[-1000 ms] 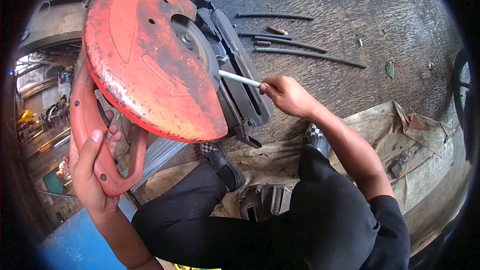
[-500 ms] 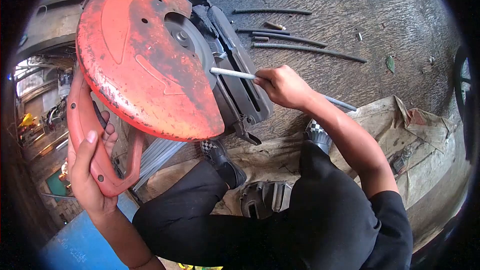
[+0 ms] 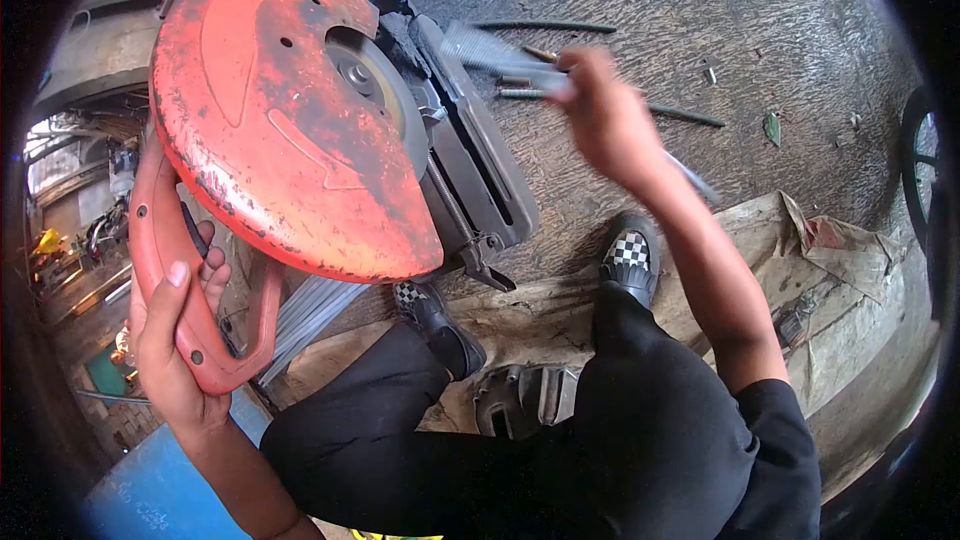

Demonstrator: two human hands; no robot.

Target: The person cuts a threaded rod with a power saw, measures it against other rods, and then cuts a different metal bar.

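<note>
A cut-off saw with a scuffed red blade guard [image 3: 290,140] fills the upper left. My left hand [image 3: 175,340] is wrapped round its red handle [image 3: 205,355], with the thumb on top. The round disc [image 3: 400,95] shows beside the guard, next to the dark metal base [image 3: 480,150]. My right hand [image 3: 600,105] is raised to the right of the base, closed on a grey threaded rod [image 3: 490,48] that is smeared by motion. The rod's blurred far end is over the base's upper edge, away from the disc.
Dark rods [image 3: 690,116] lie on the wet floor beyond my right hand. A bundle of grey rods [image 3: 310,315] is below the guard. A dirty cloth sheet [image 3: 740,260] spreads by my shoes. A blue surface [image 3: 180,485] is at the lower left.
My right hand has moved up and to the right with the rod, whose end has left the edge of the disc. My left hand remains on the handle.
</note>
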